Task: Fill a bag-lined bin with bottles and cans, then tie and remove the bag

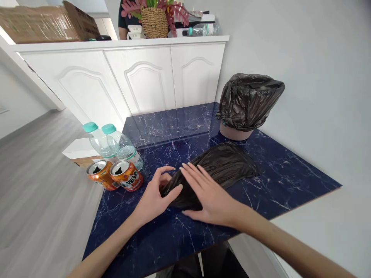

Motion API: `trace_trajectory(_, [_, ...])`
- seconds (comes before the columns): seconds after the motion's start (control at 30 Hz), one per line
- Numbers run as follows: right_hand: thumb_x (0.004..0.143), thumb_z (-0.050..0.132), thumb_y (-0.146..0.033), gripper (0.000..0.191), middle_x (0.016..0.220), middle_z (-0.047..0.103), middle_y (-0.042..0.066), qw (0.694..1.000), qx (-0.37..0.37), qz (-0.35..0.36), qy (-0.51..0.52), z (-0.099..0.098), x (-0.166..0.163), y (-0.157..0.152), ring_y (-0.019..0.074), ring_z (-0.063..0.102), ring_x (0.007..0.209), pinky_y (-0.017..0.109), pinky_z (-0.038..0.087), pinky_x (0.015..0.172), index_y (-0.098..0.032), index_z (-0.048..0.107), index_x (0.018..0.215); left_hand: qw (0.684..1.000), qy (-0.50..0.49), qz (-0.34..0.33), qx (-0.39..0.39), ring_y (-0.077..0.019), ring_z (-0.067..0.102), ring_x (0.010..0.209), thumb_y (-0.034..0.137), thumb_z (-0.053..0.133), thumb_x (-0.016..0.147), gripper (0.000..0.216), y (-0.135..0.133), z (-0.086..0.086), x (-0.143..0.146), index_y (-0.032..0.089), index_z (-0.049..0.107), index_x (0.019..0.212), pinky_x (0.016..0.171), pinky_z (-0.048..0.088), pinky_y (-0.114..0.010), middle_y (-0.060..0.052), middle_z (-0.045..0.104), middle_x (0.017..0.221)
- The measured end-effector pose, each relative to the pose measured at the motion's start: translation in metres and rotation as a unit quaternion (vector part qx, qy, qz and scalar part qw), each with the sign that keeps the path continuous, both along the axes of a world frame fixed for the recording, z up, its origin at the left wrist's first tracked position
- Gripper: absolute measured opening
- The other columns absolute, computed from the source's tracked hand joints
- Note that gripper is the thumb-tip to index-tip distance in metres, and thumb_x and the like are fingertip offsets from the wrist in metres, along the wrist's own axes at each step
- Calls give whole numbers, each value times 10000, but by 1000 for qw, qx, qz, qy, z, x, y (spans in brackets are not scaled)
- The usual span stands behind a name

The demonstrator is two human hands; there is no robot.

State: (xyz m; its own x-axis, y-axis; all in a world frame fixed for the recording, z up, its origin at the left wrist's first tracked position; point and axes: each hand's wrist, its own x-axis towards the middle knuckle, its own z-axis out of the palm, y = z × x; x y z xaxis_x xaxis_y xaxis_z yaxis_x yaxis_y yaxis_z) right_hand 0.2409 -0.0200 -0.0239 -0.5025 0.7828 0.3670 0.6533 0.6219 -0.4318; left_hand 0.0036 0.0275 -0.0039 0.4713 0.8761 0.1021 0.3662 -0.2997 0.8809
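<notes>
A crumpled black plastic bag [223, 164] lies flat on the dark blue marbled tabletop [278, 177]. My right hand [207, 195] rests flat on the bag's near end, fingers stretched out and together. My left hand [155, 197] pinches the same end of the bag between thumb and fingers. Both hands are close together at the middle of the table.
A small bin [246, 106] lined with a black bag stands at the far right. Two orange cans [116, 175] and two clear bottles [114, 144] with teal caps sit at the left edge. White cabinets [145, 77] stand behind, with a person partly visible beyond the counter.
</notes>
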Motion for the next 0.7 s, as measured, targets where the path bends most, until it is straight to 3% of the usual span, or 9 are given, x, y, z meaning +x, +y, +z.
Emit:
trace_trajectory(0.07, [946,775,-469,1209,1844,150,121,999,-9,-13,50,-7,-20,-8,377,128,1703,679,209,1358,-302,-88,1776,990,-114,-55,-68,-218,698,818,645,622,991,661,-5,6,0,229,460,1479,770,556,-354,-38,707,933])
trace_trajectory(0.13, [999,707,-412,1092,1834,216,95,991,-40,-34,127,-10,-33,-12,355,202,1693,674,254,1345,-345,-58,1775,974,-193,-76,-94,-237,701,816,745,568,975,773,-8,10,0,217,439,1526,782,565,-385,-69,718,954])
trace_trajectory(0.23, [1101,531,-438,791,1766,401,57,945,-169,-65,271,-1,-42,-17,307,369,1640,624,348,1321,-372,123,1775,973,-229,-32,-14,-275,702,928,733,492,1014,688,-9,9,-1,240,461,1494,898,576,-460,-91,705,1024])
trace_trajectory(0.3, [1118,475,-557,658,1710,495,32,893,-271,-78,350,11,-45,-21,301,388,1631,613,338,1330,-375,324,1732,973,-199,31,114,-289,668,1069,631,479,1061,486,-9,4,-3,265,527,1376,1008,553,-497,-101,662,1132])
trace_trajectory(0.4, [1067,521,-681,649,1635,589,27,792,-383,-74,469,27,-47,-27,319,440,1601,610,324,1337,-353,535,1626,938,-107,91,318,-301,597,1196,449,454,1092,252,-12,-3,-5,276,551,1247,1071,527,-539,-112,564,1231])
trace_trajectory(0.47, [1043,552,-693,675,1556,663,62,714,-442,-61,540,34,-44,-27,339,547,1522,609,410,1292,-313,572,1601,910,-48,65,406,-306,590,1197,343,473,1069,214,-17,-6,-5,284,542,1263,1038,547,-548,-117,535,1226])
trace_trajectory(0.53, [1041,544,-690,689,1475,721,98,666,-470,-62,576,35,-36,-23,348,639,1429,591,508,1220,-273,589,1588,897,5,15,442,-312,584,1232,254,550,1018,295,-22,-7,-2,282,533,1311,1044,549,-545,-128,539,1257])
trace_trajectory(0.6, [1032,569,-679,678,1435,743,114,674,-454,-102,574,31,-22,-15,340,696,1350,547,569,1160,-250,621,1554,896,45,-32,441,-322,556,1318,193,607,980,391,-27,-6,2,265,524,1356,1109,516,-550,-147,559,1340])
trace_trajectory(0.7, [981,677,-652,603,1387,766,115,756,-385,-206,487,20,6,3,334,736,1256,481,605,1088,-233,726,1412,898,97,-90,420,-333,466,1479,173,602,1003,441,-27,-4,10,238,505,1428,1213,427,-562,-157,578,1508])
